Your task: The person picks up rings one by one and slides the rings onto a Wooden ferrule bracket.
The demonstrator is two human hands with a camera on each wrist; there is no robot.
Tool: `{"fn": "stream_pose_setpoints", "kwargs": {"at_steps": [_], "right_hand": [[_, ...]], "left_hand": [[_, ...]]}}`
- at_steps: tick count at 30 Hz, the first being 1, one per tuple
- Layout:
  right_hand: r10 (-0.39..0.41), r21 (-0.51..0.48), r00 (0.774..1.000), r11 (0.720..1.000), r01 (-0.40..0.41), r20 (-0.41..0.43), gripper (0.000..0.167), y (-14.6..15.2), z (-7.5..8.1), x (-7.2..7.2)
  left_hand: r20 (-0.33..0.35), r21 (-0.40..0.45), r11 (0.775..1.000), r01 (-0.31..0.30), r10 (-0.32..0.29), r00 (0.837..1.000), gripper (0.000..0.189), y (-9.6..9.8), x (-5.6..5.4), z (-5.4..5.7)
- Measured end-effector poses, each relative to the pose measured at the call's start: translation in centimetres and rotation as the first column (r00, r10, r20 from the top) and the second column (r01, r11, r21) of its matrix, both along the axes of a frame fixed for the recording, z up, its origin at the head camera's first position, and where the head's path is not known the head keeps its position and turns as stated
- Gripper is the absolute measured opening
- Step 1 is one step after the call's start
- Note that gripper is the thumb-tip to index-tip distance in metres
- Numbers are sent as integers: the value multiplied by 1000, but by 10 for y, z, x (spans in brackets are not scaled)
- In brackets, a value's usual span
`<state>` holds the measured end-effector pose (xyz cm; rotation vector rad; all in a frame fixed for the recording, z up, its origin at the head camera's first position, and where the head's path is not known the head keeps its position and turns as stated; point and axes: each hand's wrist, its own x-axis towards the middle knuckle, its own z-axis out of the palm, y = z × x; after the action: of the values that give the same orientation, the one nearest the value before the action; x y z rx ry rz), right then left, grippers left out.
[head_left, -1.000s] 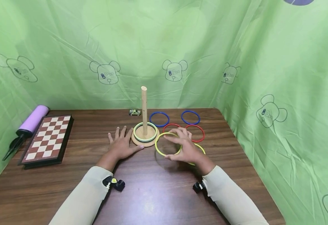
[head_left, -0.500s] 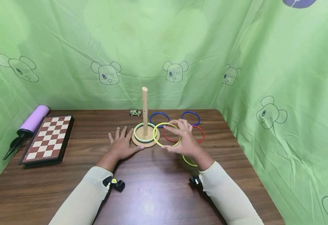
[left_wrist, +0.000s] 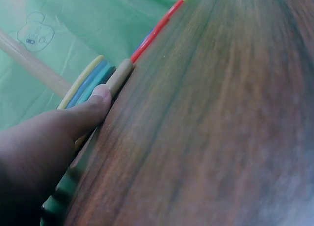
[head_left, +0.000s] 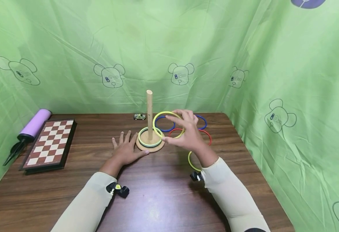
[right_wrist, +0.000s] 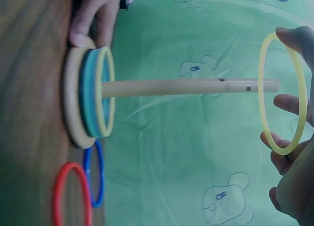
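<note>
A wooden peg [head_left: 150, 112] stands upright on a round base [head_left: 152, 150]. Around its foot lie stacked rings, with a pale yellow ring [right_wrist: 112, 119] on top of teal ones [right_wrist: 89, 98]. My left hand [head_left: 125, 152] rests with fingers spread on the table left of the base, its thumb [left_wrist: 100, 99] touching the base's edge. Raised just right of the peg, my right hand [head_left: 189, 133] holds a yellow ring [head_left: 166, 112] between thumb and fingers. In the right wrist view the held ring overlaps the peg's top end; whether the peg passes through, I cannot tell.
On the table at right lie blue rings [head_left: 165, 131], red rings [head_left: 209, 136] and another yellow ring [head_left: 189, 160], partly hidden by my right arm. A toy car [head_left: 139, 116] sits at the back. At left are a checkered board [head_left: 48, 141] and a purple pump [head_left: 36, 121].
My right hand has lifted the yellow ring from low over the table, up and leftward towards the peg. My left hand has stayed in place.
</note>
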<state>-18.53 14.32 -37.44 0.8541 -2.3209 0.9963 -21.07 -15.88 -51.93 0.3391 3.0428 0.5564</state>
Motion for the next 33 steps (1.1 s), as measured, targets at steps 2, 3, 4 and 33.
{"fn": "stream_pose_setpoints", "kwargs": {"at_steps": [2, 3, 4, 33], "right_hand": [[4, -15, 1000, 1000, -4, -19, 74, -3, 7, -1], [4, -22, 999, 1000, -5, -33, 74, -5, 11, -2], [4, -27, 999, 1000, -5, -46, 74, -6, 14, -3], [-94, -192, 994, 978, 82, -58, 82, -62, 53, -41]], "left_hand": [[3, 1, 1000, 0, 0, 1000, 123, 0, 0, 0], [5, 0, 1000, 0, 0, 1000, 123, 1, 0, 1], [7, 0, 1000, 0, 0, 1000, 123, 1, 0, 1], [-2, 8, 1000, 4, -4, 1000, 123, 0, 0, 0]]}}
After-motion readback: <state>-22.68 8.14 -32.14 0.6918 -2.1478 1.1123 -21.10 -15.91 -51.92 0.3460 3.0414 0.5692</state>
